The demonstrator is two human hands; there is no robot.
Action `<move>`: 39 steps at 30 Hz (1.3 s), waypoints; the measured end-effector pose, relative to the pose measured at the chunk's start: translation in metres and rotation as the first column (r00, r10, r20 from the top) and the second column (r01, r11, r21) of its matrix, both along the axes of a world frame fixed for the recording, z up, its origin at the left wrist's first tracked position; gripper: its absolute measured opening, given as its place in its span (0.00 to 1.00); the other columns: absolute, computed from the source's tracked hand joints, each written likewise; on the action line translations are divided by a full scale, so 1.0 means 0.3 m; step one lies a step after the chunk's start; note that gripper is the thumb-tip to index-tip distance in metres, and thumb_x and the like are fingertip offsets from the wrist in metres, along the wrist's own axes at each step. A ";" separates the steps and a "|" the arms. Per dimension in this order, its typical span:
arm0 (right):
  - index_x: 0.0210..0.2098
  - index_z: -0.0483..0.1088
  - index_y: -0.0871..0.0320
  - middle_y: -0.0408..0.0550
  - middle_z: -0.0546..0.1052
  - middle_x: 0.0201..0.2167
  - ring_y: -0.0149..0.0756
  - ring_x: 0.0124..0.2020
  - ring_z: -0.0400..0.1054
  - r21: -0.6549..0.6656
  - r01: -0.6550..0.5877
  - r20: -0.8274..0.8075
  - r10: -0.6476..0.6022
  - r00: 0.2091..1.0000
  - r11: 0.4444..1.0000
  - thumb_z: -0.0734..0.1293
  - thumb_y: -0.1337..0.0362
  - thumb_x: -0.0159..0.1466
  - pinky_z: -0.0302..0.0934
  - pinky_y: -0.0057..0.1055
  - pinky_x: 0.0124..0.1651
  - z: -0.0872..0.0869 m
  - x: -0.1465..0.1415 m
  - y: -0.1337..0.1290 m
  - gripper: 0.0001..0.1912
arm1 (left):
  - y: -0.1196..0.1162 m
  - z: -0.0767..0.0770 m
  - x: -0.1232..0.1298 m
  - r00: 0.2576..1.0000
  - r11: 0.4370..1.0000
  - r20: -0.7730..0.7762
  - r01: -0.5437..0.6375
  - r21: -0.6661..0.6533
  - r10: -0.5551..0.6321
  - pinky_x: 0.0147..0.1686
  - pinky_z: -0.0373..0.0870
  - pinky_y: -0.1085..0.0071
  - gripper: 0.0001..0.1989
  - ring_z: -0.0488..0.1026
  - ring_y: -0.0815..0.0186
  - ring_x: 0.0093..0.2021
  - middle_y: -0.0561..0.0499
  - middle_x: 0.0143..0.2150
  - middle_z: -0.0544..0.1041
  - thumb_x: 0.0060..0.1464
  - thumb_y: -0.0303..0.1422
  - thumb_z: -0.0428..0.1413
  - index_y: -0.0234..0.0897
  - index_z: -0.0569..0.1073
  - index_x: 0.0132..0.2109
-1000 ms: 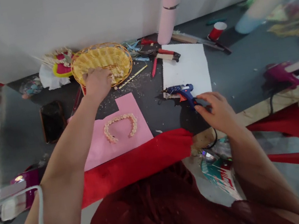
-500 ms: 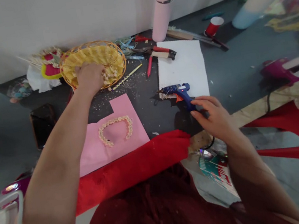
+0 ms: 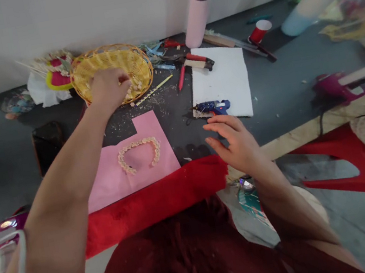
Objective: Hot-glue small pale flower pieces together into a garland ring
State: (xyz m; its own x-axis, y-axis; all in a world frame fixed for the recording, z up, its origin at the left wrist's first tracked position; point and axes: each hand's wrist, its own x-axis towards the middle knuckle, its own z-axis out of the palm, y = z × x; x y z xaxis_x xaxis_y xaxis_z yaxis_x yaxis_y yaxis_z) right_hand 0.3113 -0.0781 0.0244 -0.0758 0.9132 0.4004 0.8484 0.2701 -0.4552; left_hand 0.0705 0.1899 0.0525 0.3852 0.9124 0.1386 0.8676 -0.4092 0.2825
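My left hand (image 3: 109, 87) is inside the yellow wicker basket (image 3: 144, 63), thumb and fingers curled together; whatever they may hold is hidden. Small pale pieces (image 3: 136, 87) lie in the basket beside it. My right hand (image 3: 234, 141) is held over the table with fingers spread, empty. Just beyond its fingertips a blue glue gun (image 3: 214, 106) with a red light lies on a white sheet (image 3: 229, 71), its handle partly hidden by my hand. Between my arms, a curved band of small cream pieces (image 3: 137, 143) rests on pink paper (image 3: 106, 187).
Red cloth (image 3: 152, 207) lies along the table's front edge. A pink bottle (image 3: 198, 9), pliers (image 3: 199, 61) and a yellow patterned stick (image 3: 155, 90) are farther back. A phone (image 3: 48, 146) lies at left; a purple glue gun (image 3: 331, 90) is at right.
My right hand has come off the blue glue gun's handle and moved left and toward me, fingers spread. My left hand stays in the basket, its fingers drawn closer together.
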 end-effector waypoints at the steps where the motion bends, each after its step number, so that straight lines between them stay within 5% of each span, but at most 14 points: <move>1: 0.51 0.71 0.56 0.56 0.74 0.50 0.46 0.54 0.70 -0.017 -0.033 -0.038 0.032 0.999 0.999 0.65 0.65 0.67 0.67 0.46 0.57 0.001 -0.024 0.005 0.13 | -0.041 0.013 -0.022 0.994 1.000 0.109 0.030 0.000 -0.030 0.47 0.63 0.66 0.11 0.65 0.69 0.40 0.54 0.40 0.79 0.59 0.34 0.58 0.35 0.78 0.47; 5: 0.50 0.71 0.56 0.51 0.76 0.45 0.36 0.41 0.74 -0.153 -0.164 -0.290 0.114 0.950 0.974 0.64 0.66 0.68 0.71 0.36 0.46 -0.009 -0.136 0.025 0.12 | -0.280 0.038 -0.120 0.925 0.978 0.320 0.208 0.023 -0.205 0.43 0.68 0.70 0.05 0.72 0.69 0.38 0.56 0.38 0.80 0.57 0.31 0.60 0.39 0.78 0.42; 8: 0.51 0.71 0.55 0.48 0.78 0.43 0.33 0.40 0.74 -0.216 -0.262 -0.500 0.124 0.857 0.941 0.65 0.65 0.68 0.71 0.32 0.44 -0.017 -0.236 0.042 0.12 | -0.474 0.019 -0.187 0.890 0.944 0.324 0.326 0.041 -0.321 0.46 0.71 0.66 0.08 0.75 0.65 0.42 0.53 0.40 0.80 0.58 0.32 0.60 0.41 0.76 0.46; 13: 0.46 0.73 0.55 0.46 0.80 0.42 0.31 0.40 0.75 -0.224 -0.435 -0.690 0.174 0.703 0.872 0.66 0.65 0.67 0.71 0.29 0.43 -0.018 -0.386 0.054 0.09 | -0.661 -0.042 -0.276 0.871 0.944 0.396 0.329 -0.028 -0.292 0.43 0.74 0.68 0.18 0.78 0.67 0.40 0.52 0.42 0.79 0.59 0.33 0.60 0.43 0.69 0.55; 18: 0.44 0.74 0.55 0.45 0.81 0.40 0.31 0.39 0.75 -0.232 -0.447 -0.703 0.169 0.691 0.864 0.67 0.64 0.66 0.70 0.29 0.42 -0.022 -0.464 0.044 0.07 | -0.720 -0.068 -0.332 0.879 0.961 0.411 0.275 -0.024 -0.241 0.42 0.76 0.68 0.17 0.79 0.67 0.40 0.53 0.41 0.79 0.62 0.33 0.58 0.44 0.66 0.57; 22: 0.41 0.75 0.55 0.44 0.81 0.38 0.31 0.37 0.75 -0.268 -0.439 -0.629 0.190 0.754 0.857 0.67 0.65 0.66 0.69 0.29 0.41 -0.032 -0.482 0.052 0.06 | -0.734 -0.090 -0.366 0.884 0.970 0.405 0.242 0.033 -0.234 0.41 0.75 0.66 0.17 0.79 0.65 0.40 0.53 0.39 0.79 0.63 0.35 0.57 0.46 0.66 0.57; 28: 0.42 0.73 0.57 0.49 0.80 0.40 0.37 0.42 0.72 -0.242 -0.292 -0.094 0.277 0.956 0.925 0.63 0.67 0.68 0.64 0.34 0.46 -0.070 -0.475 0.083 0.07 | -0.702 -0.170 -0.436 0.935 0.928 0.143 0.287 0.239 -0.326 0.44 0.69 0.59 0.08 0.73 0.58 0.44 0.48 0.44 0.80 0.64 0.31 0.53 0.44 0.77 0.47; 32: 0.42 0.74 0.56 0.49 0.78 0.41 0.44 0.48 0.65 -0.175 -0.276 0.217 0.311 0.925 0.945 0.64 0.63 0.68 0.58 0.40 0.50 -0.088 -0.497 0.086 0.07 | -0.694 -0.214 -0.450 0.952 0.918 0.043 0.280 0.281 -0.304 0.44 0.65 0.56 0.11 0.70 0.55 0.46 0.47 0.45 0.80 0.63 0.30 0.54 0.45 0.78 0.49; 39: 0.41 0.74 0.54 0.47 0.77 0.40 0.45 0.48 0.62 -0.174 -0.225 0.335 0.272 0.902 0.959 0.65 0.60 0.68 0.51 0.43 0.46 -0.088 -0.522 0.089 0.07 | -0.698 -0.230 -0.439 0.942 0.910 0.043 0.308 0.276 -0.332 0.46 0.64 0.54 0.12 0.68 0.55 0.47 0.48 0.46 0.80 0.62 0.29 0.54 0.49 0.78 0.49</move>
